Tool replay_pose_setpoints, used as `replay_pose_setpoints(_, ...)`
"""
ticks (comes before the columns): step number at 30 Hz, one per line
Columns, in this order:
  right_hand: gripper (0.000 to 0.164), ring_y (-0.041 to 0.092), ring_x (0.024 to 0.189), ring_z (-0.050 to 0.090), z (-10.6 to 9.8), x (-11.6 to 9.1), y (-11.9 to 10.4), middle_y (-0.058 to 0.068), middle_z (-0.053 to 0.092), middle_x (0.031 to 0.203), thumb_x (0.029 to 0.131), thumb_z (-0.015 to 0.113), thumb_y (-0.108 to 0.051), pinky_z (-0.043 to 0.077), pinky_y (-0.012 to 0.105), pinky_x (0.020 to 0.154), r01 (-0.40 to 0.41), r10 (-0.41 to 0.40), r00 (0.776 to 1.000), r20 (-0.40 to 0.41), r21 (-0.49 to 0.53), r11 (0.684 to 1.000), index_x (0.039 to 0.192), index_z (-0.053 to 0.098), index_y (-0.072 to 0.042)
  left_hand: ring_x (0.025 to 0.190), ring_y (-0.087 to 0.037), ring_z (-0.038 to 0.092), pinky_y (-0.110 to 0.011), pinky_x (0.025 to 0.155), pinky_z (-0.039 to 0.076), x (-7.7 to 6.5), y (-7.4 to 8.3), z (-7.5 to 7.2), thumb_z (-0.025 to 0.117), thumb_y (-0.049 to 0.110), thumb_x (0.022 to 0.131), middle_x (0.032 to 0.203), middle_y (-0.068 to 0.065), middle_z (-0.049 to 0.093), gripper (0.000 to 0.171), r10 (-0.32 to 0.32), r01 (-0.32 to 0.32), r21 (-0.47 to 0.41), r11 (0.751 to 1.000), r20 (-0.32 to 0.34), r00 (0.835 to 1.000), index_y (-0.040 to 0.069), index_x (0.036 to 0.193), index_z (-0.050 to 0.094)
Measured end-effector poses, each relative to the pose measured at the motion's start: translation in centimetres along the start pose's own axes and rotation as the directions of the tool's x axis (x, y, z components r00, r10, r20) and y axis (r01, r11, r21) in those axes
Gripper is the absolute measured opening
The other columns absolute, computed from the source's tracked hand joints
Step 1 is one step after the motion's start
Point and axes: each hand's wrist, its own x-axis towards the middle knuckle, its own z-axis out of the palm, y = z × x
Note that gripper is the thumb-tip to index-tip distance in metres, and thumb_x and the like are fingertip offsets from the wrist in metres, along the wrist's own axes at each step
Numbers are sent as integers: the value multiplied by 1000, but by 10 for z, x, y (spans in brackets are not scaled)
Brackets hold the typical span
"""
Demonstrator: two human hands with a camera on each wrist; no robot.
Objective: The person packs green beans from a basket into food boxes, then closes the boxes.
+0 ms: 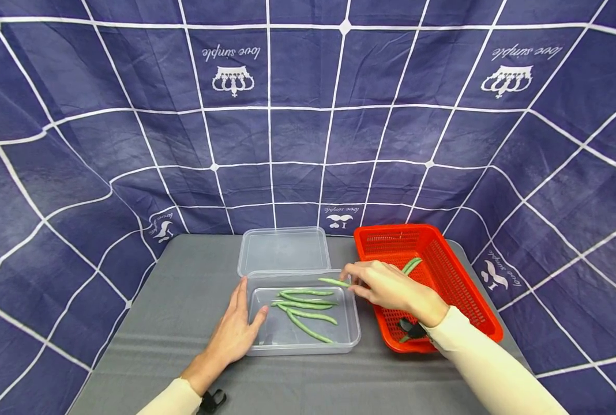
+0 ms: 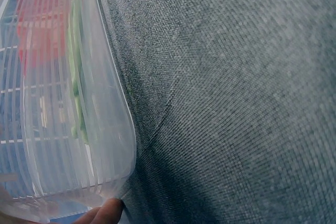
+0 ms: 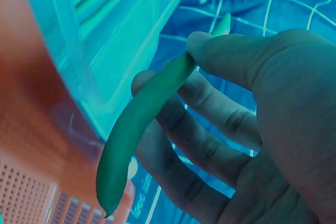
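Note:
My right hand (image 1: 386,285) pinches a single green bean (image 3: 139,114) between thumb and fingertips, above the right edge of a clear plastic container (image 1: 266,333). Several green beans (image 1: 310,316) lie on the container's floor, roughly side by side. My left hand (image 1: 237,328) rests against the container's left side with its fingers extended; in the left wrist view its fingertip (image 2: 110,211) touches the clear wall. A red perforated basket (image 1: 469,282) stands to the right, under my right forearm, with a few green beans (image 1: 412,266) showing inside; the arm hides part of it.
Just behind the container lies a clear flat lid (image 1: 284,248). Grey cloth (image 1: 183,300) covers the table. A blue curtain with white grid lines (image 1: 303,138) encloses the back and both sides.

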Motion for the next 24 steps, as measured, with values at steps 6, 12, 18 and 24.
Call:
replay_pose_setpoints(6,22,1,87,74,8,10,-11,-10,85,115,107,86,-19,59,22,71,26,-26,999,21,-2,1000,128,79,-22,170,-53,44,-68,135,43,0,0,1,69,45,117,190,-30,28,98,8,-8,6,1000,-7,1000,-2,185,16)
replay_pose_setpoints(12,21,-1,80,69,16,23,-21,-8,86,117,108,85,-19,56,20,69,67,-67,997,35,9,998,128,79,-20,170,-53,45,-68,135,44,0,0,1,69,43,117,190,-30,29,98,8,-8,12,1000,-7,1000,-1,185,15)
replay_pose_setpoints(18,20,-4,78,67,24,34,-29,-10,84,112,108,86,-20,58,23,71,82,-81,996,44,-9,997,126,77,-22,170,-53,45,-68,135,44,0,1,0,70,41,117,190,-30,29,98,3,-3,11,1000,-4,1000,-1,186,15)
replay_pose_setpoints(24,21,-4,78,67,32,44,-35,-12,85,112,107,85,-18,57,22,69,94,-93,994,60,-14,995,127,78,-22,168,-54,47,-69,133,46,0,1,1,71,39,116,189,-30,30,97,9,-9,12,1000,-15,1000,-1,185,16)
